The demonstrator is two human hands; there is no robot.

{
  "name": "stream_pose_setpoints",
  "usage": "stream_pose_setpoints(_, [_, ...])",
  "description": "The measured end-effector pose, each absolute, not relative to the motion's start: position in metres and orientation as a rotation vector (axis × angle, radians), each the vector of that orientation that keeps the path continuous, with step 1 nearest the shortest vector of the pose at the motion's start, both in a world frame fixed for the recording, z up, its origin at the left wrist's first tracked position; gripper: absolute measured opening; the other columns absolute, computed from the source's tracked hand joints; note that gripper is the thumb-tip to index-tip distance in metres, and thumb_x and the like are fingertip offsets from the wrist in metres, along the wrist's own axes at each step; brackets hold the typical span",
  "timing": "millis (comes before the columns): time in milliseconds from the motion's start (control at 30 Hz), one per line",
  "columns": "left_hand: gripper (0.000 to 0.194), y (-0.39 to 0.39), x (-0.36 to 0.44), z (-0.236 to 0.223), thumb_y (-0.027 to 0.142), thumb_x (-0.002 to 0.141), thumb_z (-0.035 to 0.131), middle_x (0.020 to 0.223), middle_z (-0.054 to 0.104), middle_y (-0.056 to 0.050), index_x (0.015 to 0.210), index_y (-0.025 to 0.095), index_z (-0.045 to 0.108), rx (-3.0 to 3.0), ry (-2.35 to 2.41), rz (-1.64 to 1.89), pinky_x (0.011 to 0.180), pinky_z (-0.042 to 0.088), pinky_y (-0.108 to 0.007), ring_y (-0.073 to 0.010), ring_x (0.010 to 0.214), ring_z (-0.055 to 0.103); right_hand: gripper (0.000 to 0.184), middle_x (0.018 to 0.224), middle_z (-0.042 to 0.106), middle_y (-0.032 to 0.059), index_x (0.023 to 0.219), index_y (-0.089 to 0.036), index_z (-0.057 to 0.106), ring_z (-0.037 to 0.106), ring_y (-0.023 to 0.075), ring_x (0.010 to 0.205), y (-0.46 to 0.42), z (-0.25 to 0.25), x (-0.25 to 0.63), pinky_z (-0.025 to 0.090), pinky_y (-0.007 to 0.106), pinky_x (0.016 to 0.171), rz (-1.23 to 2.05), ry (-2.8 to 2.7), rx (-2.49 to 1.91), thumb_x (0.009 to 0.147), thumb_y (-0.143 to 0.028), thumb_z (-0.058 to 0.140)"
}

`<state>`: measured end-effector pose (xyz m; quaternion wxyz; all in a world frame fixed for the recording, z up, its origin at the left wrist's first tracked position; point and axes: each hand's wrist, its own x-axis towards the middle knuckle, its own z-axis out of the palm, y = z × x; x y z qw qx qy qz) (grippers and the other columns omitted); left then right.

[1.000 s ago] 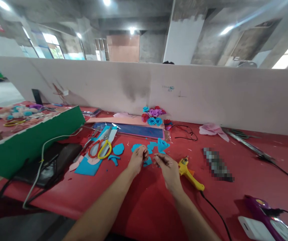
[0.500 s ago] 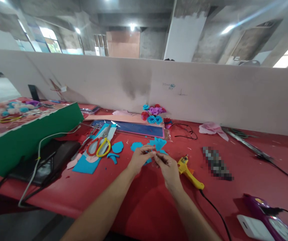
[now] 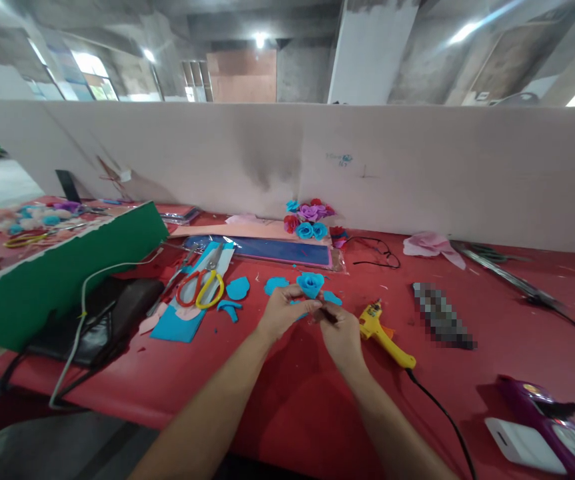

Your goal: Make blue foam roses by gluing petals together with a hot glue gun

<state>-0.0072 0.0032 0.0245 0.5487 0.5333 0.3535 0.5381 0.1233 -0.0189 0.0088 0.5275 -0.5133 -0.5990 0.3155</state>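
Observation:
A blue crepe-paper flower stands upright, its petals opened into a cup shape, just above the table. My left hand pinches it low down from the left. From the right, the fingers of my right hand are closed around its base, which they mostly hide. Cut blue paper petals lie on the red table behind and beside my hands. Close to my right hand rests a yellow glue gun, nozzle pointing away from me.
Scissors with red and yellow handles lie on blue paper to the left. Finished paper flowers sit by the partition. A green board edges the left. Glasses, a pixelated object and a purple power strip lie right.
Both hands have shifted slightly, and the blue flower now shows its open top above my fingers, where before its petals spread out behind them. The view has moved a little.

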Motion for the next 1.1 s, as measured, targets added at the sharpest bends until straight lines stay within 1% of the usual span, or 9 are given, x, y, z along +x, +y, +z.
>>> stream_pose_setpoints(100, [0.023,0.002,-0.006,0.025,0.034,0.066,0.075,0.079,0.071,-0.007,0.079,0.015,0.075,1.267,0.833,1.296,0.073,0.048,-0.030,-0.0175,0.075,0.062,0.024,0.063,0.068,0.0021,0.077,-0.019,0.074,0.058,0.0170,0.058,-0.020,0.011,0.123,0.047,0.027,0.057,0.726,-1.437,-1.216,0.077,-0.035,0.056])
stream_pose_setpoints(200, [0.021,0.002,-0.005,0.025,0.032,0.069,0.073,0.085,0.071,-0.008,0.082,0.016,0.075,1.302,0.822,1.292,0.079,0.048,-0.032,-0.0188,0.081,0.062,0.022,0.063,0.068,0.0019,0.074,-0.020,0.074,0.059,0.0176,0.059,-0.020,0.013,0.124,0.047,0.027,0.058,0.654,-1.482,-1.228,0.076,-0.028,0.054])
stream_pose_setpoints(300, [0.020,0.001,-0.006,0.027,0.029,0.070,0.072,0.087,0.071,-0.008,0.085,0.017,0.075,1.324,0.783,1.265,0.084,0.048,-0.034,-0.0204,0.087,0.063,0.021,0.070,0.071,0.0031,0.076,-0.022,0.074,0.062,0.0196,0.064,-0.019,0.012,0.125,0.049,0.030,0.063,0.606,-1.506,-1.224,0.076,-0.025,0.053])
stream_pose_setpoints(400, [0.016,-0.001,-0.006,0.031,0.027,0.068,0.074,0.088,0.071,-0.008,0.080,0.017,0.075,1.314,0.772,1.235,0.086,0.047,-0.035,-0.0216,0.089,0.063,0.023,0.081,0.074,0.0044,0.085,-0.023,0.075,0.066,0.0228,0.077,-0.019,0.010,0.125,0.051,0.033,0.070,0.622,-1.476,-1.165,0.079,-0.028,0.054])
stream_pose_setpoints(467, [0.012,-0.001,-0.006,0.032,0.025,0.066,0.075,0.088,0.071,-0.008,0.076,0.017,0.075,1.307,0.789,1.227,0.087,0.047,-0.035,-0.0218,0.089,0.063,0.023,0.084,0.074,0.0050,0.086,-0.022,0.075,0.066,0.0235,0.080,-0.019,0.008,0.125,0.051,0.033,0.073,0.627,-1.450,-1.130,0.080,-0.030,0.054])
stream_pose_setpoints(667, [0.014,-0.002,-0.003,0.028,0.025,0.068,0.073,0.089,0.071,-0.006,0.080,0.018,0.074,1.286,0.764,1.260,0.087,0.047,-0.036,-0.0210,0.086,0.063,0.021,0.074,0.073,0.0038,0.085,-0.022,0.076,0.064,0.0206,0.066,-0.020,0.006,0.125,0.049,0.031,0.063,0.625,-1.431,-1.187,0.080,-0.030,0.057])
stream_pose_setpoints(767, [0.015,-0.001,-0.002,0.025,0.026,0.070,0.071,0.089,0.070,-0.006,0.082,0.018,0.074,1.258,0.762,1.272,0.085,0.047,-0.035,-0.0207,0.087,0.062,0.021,0.080,0.074,0.0039,0.087,-0.023,0.075,0.066,0.0217,0.072,-0.020,0.007,0.125,0.051,0.032,0.066,0.646,-1.420,-1.187,0.079,-0.029,0.057])
stream_pose_setpoints(867, [0.019,0.001,-0.002,0.023,0.024,0.065,0.075,0.087,0.069,-0.006,0.082,0.017,0.073,1.213,0.770,1.271,0.079,0.047,-0.031,-0.0191,0.083,0.061,0.021,0.086,0.075,0.0042,0.088,-0.024,0.075,0.068,0.0229,0.079,-0.020,0.007,0.126,0.052,0.034,0.072,0.645,-1.406,-1.183,0.077,-0.025,0.058])
stream_pose_setpoints(1100, [0.015,0.003,-0.002,0.020,0.025,0.063,0.077,0.067,0.063,-0.001,0.073,0.016,0.071,0.997,0.736,1.312,0.065,0.045,-0.024,-0.0111,0.066,0.056,0.018,0.086,0.075,0.0045,0.088,-0.024,0.075,0.069,0.0214,0.075,-0.023,0.014,0.124,0.053,0.032,0.069,0.568,-1.420,-1.197,0.078,-0.028,0.061])
